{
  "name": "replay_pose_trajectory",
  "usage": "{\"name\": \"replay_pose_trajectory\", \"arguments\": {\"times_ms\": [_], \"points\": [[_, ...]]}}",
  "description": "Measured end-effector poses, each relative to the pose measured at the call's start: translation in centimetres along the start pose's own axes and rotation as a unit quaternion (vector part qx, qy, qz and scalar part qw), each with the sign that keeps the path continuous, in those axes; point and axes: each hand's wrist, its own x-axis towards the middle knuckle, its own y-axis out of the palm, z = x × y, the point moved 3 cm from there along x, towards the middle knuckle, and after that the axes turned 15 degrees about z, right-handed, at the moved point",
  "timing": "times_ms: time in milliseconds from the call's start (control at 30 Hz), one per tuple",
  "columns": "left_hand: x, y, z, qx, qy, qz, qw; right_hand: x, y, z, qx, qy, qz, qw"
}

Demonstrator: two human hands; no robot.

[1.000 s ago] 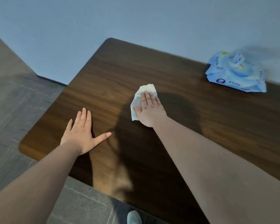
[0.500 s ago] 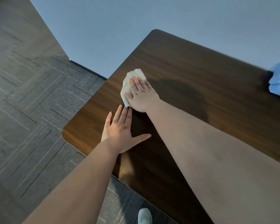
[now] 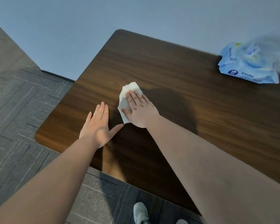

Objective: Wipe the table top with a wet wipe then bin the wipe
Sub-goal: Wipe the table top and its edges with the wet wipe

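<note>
A white wet wipe [image 3: 126, 97] lies crumpled on the dark wooden table top [image 3: 176, 75]. My right hand [image 3: 140, 109] presses flat on the wipe, fingers together, covering its right half. My left hand [image 3: 99, 125] rests flat on the table just left of and below the wipe, fingers together and thumb spread toward the right hand. No bin is in view.
A light blue wet-wipe pack [image 3: 247, 65] sits at the table's far right edge by the grey wall [image 3: 136, 13]. Grey patterned floor [image 3: 23, 110] lies left of and in front of the table. A grey shoe [image 3: 141, 213] shows below the table's near edge.
My right hand slid the wipe to the left side of the table and then back toward the middle. The left hand stays flat near the left corner.
</note>
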Motion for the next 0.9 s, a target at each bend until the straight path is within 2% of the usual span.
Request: {"name": "replay_pose_trajectory", "arguments": {"times_ms": [233, 400, 733, 900], "points": [[-2.2, 2.1, -9.8, 0.022, 0.090, -0.008, 0.996, -9.1, 3.6, -10.2, 0.054, 0.111, -0.020, 0.992], [-2.9, 4.1, -19.7, 0.075, 0.158, 0.024, 0.984, -18.0, 7.1, -19.2, 0.076, 0.208, -0.033, 0.975], [-4.5, 9.4, -38.1, 0.188, 0.270, 0.055, 0.943, -35.7, 14.8, -35.2, 0.162, 0.369, -0.050, 0.914], [-5.3, 12.2, -44.9, 0.199, 0.323, 0.055, 0.924, -44.1, 19.1, -42.4, 0.174, 0.442, -0.037, 0.879]]}}
